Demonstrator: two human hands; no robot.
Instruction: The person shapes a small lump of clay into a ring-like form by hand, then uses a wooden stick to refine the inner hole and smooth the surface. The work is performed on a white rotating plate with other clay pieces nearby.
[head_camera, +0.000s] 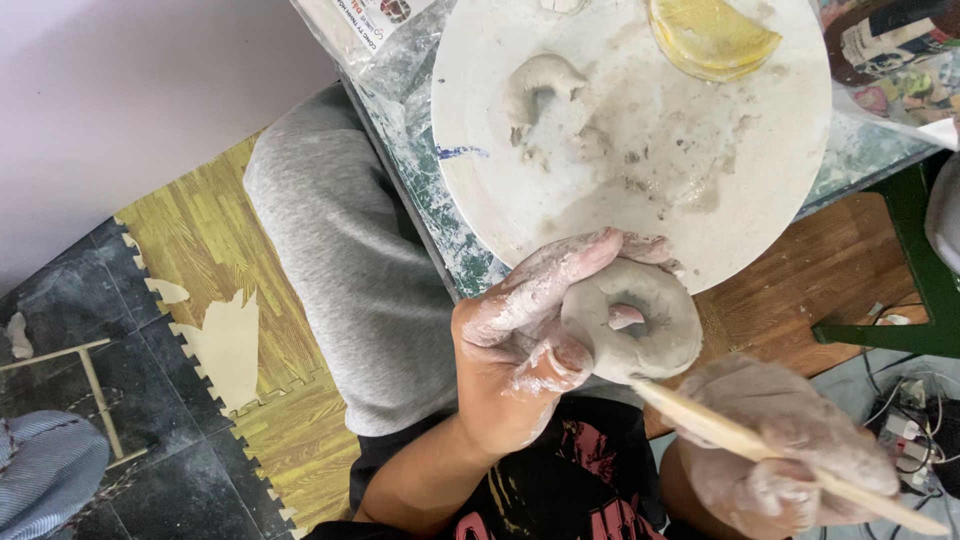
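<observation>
Fingers (560, 275) clutch clay ring (640, 325) below smeared round board (760, 200)

Your left hand (520, 350) is smeared pale grey, matching the grey clay ring (640, 325) it holds. Above the ring, the round plate (740, 200) is off-white with grey smudges; left of it, your trousers (340, 260) are heathered grey.
</observation>
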